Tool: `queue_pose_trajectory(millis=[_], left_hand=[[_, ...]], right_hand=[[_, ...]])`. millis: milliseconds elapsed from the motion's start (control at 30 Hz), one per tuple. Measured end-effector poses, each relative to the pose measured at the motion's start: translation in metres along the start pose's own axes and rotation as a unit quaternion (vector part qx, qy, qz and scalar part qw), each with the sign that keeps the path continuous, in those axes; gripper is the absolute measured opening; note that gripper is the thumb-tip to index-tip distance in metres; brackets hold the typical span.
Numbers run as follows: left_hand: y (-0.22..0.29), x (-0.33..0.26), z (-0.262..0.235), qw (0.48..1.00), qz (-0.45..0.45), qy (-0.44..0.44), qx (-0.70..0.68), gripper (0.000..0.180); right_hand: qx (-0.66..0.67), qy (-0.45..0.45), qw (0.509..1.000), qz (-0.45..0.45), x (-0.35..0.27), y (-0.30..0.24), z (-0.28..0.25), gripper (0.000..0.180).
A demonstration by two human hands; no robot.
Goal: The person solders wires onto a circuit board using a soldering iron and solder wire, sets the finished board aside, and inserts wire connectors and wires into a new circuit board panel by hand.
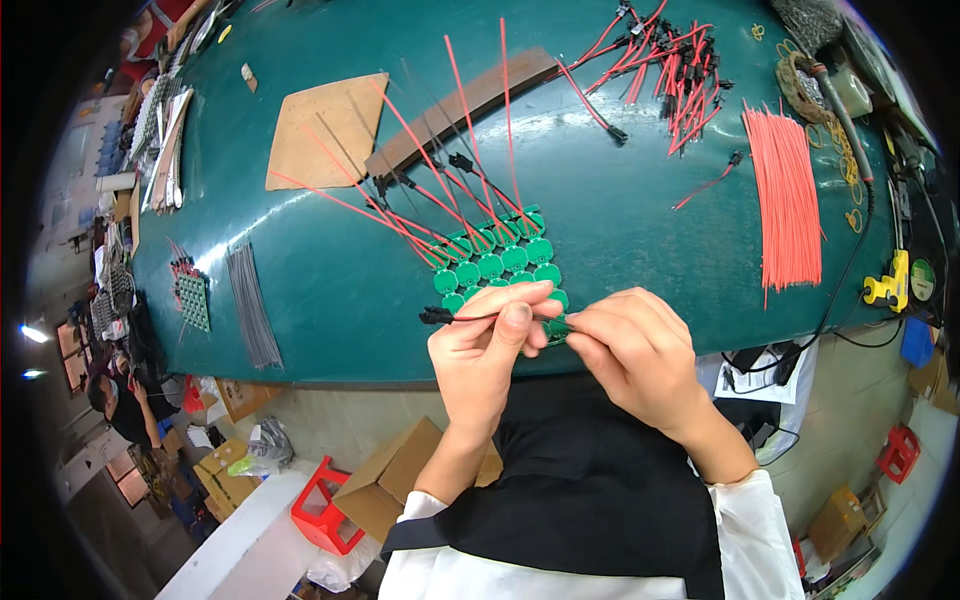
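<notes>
In front of me my left hand (482,352) is closed on a short connector lead with a black plug (436,315) sticking out to its left. My right hand (640,352) pinches at the lead's far end, just right of the left fingers; the fingertips hide the exact grip. Beneath both hands lies a panel of round green circuit boards (490,266), its near rows partly covered. Along the panel's far row, red wires (412,132) and black-plugged leads rise and fan out away from me. A brown bar (455,115) lies beyond the panel, under some wires.
The table (640,230) is dark green. A heap of red leads with black plugs (685,85) lies at far right, near a bundle of red wires (785,200). Grey wires (253,305) and another board panel (192,302) are at left. A tan board (325,130) lies beyond.
</notes>
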State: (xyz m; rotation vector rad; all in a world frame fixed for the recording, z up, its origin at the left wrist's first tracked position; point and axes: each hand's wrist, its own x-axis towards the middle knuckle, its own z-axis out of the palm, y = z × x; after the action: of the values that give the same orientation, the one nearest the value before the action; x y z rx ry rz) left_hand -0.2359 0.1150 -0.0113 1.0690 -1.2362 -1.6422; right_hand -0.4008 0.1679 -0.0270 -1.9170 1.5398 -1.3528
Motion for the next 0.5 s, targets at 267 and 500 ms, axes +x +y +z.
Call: queue_pose_trajectory(millis=[267, 500], left_hand=[[0.006, 0.002, -0.011, 0.989, -0.069, -0.008, -0.127, 0.037], [0.005, 0.006, -0.004, 0.964, -0.054, -0.061, -0.252, 0.033]], right_hand=[[-0.041, -0.035, 0.998, -0.015, 0.022, -0.001, 0.001, 0.027], [0.023, -0.034, 0.999, 0.007, 0.018, 0.002, 0.014, 0.014]])
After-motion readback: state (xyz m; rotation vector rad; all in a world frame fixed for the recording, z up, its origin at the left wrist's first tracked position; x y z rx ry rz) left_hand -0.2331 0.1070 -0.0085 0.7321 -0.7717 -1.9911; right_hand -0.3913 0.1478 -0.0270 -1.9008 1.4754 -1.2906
